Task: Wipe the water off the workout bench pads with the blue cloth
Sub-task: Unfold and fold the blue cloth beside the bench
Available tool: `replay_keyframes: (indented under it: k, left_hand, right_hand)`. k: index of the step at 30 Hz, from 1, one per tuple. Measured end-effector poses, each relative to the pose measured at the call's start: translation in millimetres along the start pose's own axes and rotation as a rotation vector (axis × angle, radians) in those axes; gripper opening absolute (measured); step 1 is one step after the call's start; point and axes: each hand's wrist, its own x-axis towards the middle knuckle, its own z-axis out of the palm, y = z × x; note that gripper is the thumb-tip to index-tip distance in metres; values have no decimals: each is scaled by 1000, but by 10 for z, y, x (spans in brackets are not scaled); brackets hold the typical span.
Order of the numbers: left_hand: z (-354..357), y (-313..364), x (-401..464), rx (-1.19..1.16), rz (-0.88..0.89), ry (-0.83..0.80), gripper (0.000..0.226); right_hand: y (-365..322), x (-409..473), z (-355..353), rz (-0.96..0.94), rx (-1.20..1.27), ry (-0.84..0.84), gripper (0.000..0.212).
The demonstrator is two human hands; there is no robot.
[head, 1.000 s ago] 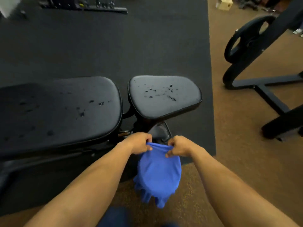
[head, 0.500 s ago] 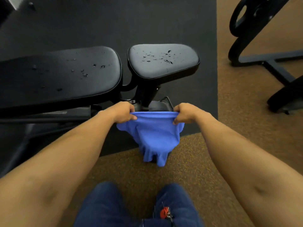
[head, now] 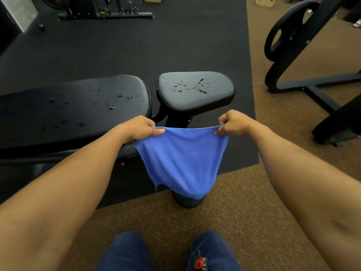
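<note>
A blue cloth hangs spread out in front of me, below the bench. My left hand pinches its top left corner and my right hand pinches its top right corner, so the top edge is stretched taut between them. Beyond my hands stands the black workout bench. Its long back pad on the left carries scattered water drops. The smaller seat pad on the right also has a cluster of drops near its middle. The cloth touches neither pad.
The bench stands on a black rubber mat; brown speckled floor lies to the right and under my legs. A black machine frame with a weight plate stands at the right. More equipment lines the far edge.
My hands have pulled apart, spreading the bunched cloth out flat and wide. The view has tilted up a little from the half-second-old frame.
</note>
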Motion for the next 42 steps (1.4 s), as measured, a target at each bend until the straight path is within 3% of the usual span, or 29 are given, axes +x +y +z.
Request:
replay_keyframes:
  k: [5, 9, 11, 14, 21, 23, 28, 32, 39, 42]
  left_hand:
    - [-143, 161, 3, -516, -9, 45, 41]
    - [-125, 337, -8, -658, 18, 6, 7]
    - [-91, 464, -17, -726, 49, -18, 15]
    - [-66, 676, -47, -842, 107, -84, 28]
    - [-63, 1023, -112, -1085, 331, -197, 19]
    - [-118, 1075, -108, -1141, 344, -198, 20]
    - [-169, 989, -100, -1165, 301, -167, 40]
    - [-32, 854, -7, -947, 313, 20, 32]
    - [28, 872, 32, -981, 337, 213, 21]
    - [23, 902, 54, -974, 320, 295, 24]
  right_hand:
    - [-87, -34, -90, 86, 152, 211, 44]
    - [-271, -38, -88, 175, 258, 260, 38]
    - [-429, -42, -87, 194, 360, 227, 36]
    - [-682, -17, -140, 138, 486, 209, 36]
    - [-1150, -84, -293, -98, 1075, 197, 34]
    - [-1243, -85, -377, -166, 1056, 251, 37]
    - [-1163, -40, -340, -200, 934, 245, 16]
    - [-1066, -52, -251, -273, 813, 260, 22]
    - [-1017, -40, -161, -415, 654, 373, 30]
    - [-994, -48, -149, -413, 654, 378, 23]
